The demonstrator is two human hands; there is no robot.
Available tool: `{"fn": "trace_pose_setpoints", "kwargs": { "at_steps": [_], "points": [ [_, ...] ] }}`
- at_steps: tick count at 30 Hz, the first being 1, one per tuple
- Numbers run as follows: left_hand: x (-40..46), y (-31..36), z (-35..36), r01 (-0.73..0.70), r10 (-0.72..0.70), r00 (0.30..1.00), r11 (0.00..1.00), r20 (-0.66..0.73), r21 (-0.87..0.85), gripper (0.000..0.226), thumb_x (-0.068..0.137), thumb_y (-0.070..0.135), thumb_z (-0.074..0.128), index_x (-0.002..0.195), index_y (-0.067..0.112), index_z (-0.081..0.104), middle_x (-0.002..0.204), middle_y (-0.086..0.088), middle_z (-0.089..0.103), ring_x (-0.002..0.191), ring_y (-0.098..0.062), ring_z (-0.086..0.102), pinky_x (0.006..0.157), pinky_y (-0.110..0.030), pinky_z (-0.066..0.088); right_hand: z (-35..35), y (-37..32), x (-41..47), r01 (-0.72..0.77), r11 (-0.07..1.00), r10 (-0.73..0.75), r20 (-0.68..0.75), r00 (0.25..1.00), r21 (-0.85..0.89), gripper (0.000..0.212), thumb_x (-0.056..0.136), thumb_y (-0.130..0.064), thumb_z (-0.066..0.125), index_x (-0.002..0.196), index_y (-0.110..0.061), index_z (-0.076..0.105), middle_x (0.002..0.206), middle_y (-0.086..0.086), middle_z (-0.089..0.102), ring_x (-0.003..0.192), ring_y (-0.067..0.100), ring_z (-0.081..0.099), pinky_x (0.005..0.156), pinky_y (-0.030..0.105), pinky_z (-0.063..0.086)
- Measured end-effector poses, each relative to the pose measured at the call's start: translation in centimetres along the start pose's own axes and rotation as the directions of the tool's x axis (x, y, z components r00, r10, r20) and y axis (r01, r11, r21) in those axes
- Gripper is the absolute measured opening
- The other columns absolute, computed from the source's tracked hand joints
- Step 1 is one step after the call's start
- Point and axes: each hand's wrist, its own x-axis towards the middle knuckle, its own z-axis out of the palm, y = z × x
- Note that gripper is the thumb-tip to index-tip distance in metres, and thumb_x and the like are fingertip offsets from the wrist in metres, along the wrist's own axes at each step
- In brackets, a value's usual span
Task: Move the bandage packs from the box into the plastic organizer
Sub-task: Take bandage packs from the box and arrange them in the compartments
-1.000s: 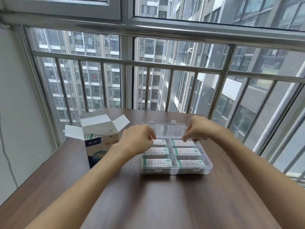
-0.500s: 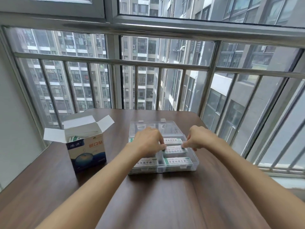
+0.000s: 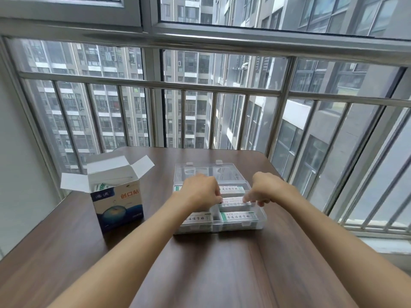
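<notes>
Both hands are in the plastic organizer (image 3: 260,221) right now. The left hand (image 3: 201,192) has its fingers curled, tips pinching the left end of a bandage pack (image 3: 233,200) in the middle-right compartment. The right hand (image 3: 265,190) matches it, fingers curled, pinching the right end of that same pack. It looks like they are seating it flat, though the knuckles hide the exact contact, so I cannot tell whether it is fully down.

Moving outward: at 6 o'clock from that pack, the front-right compartment holds another pack (image 3: 239,216), and the front-left pack (image 3: 198,218) peeks out beside the left forearm. At 12 o'clock, the back-right pack (image 3: 231,188) lies flat. The clear lid (image 3: 209,172) lies open behind, toward the window.

Over at 9 o'clock from the organizer, well apart on the brown surface (image 3: 200,274), stands the box (image 3: 117,203), flaps open, with at least 1 green-edged pack (image 3: 100,187) showing inside.

So the step in hand is placing, and the job is well along but not finished. My read on the next move: let go with both hands, reach left into the box opening without knocking its flaps, and lift out what remains.
</notes>
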Motion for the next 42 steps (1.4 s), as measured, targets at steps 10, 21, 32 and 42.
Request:
{"fn": "trace_pose_setpoints", "kwargs": {
  "at_steps": [10, 21, 32, 42],
  "points": [
    [-5.7, -2.1, -4.9, 0.024, -0.122, 0.905, 0.971, -0.407, -0.237, 0.019, 0.092, 0.04, 0.057, 0.105, 0.032, 0.069, 0.084, 0.016, 0.057, 0.084, -0.005, 0.053, 0.072, -0.027, 0.047, -1.9, -1.9, -3.4, 0.219, 0.975, -0.197, -0.286, 0.938, 0.045, 0.019, 0.085, -0.027, 0.062, 0.084, -0.013, 0.075, 0.052, -0.01, 0.059, 0.064, 0.012, 0.062, 0.065, 0.028, 0.052],
    [-14.5, -14.1, -4.3, 0.397, -0.638, 0.573, 0.765, -0.514, -0.508, 0.029, 0.087, 0.018, 0.063, 0.116, 0.021, 0.063, 0.144, -0.006, 0.042, 0.134, -0.027, 0.032, 0.105, -0.039, 0.028, 2.7, -15.0, -6.1, 0.709, 0.692, -0.683, -0.436, 0.586, -0.133, 0.048, 0.092, -0.038, 0.053, 0.139, -0.034, 0.041, 0.101, -0.004, 0.052, 0.101, 0.019, 0.053, 0.078, 0.033, 0.043],
    [-15.4, -13.1, -2.1, -0.132, -0.475, 0.704, 0.643, -0.528, -0.755, 0.038, 0.087, -0.002, 0.06, 0.103, 0.031, 0.067, 0.105, 0.03, 0.066, 0.103, 0.02, 0.053, 0.084, 0.001, 0.038, 7.7, -13.7, -4.7, 0.774, 0.593, -0.708, -0.601, 0.371, -0.221, 0.007, 0.076, -0.022, 0.073, 0.071, -0.026, 0.072, 0.07, -0.005, 0.054, 0.066, 0.017, 0.049, 0.053, 0.028, 0.044],
    [-15.6, -13.2, -1.6, -0.206, -0.451, 0.704, 0.61, -0.549, -0.765, 0.048, 0.082, -0.004, 0.065, 0.112, 0.033, 0.063, 0.106, 0.032, 0.063, 0.108, 0.018, 0.052, 0.09, 0.001, 0.034, 5.9, -17.3, -6.8, 0.714, 0.636, -0.753, -0.436, 0.492, -0.292, 0.023, 0.08, -0.004, 0.058, 0.096, -0.016, 0.07, 0.092, 0.003, 0.067, 0.09, 0.027, 0.06, 0.063, 0.034, 0.046]
  ]
}}
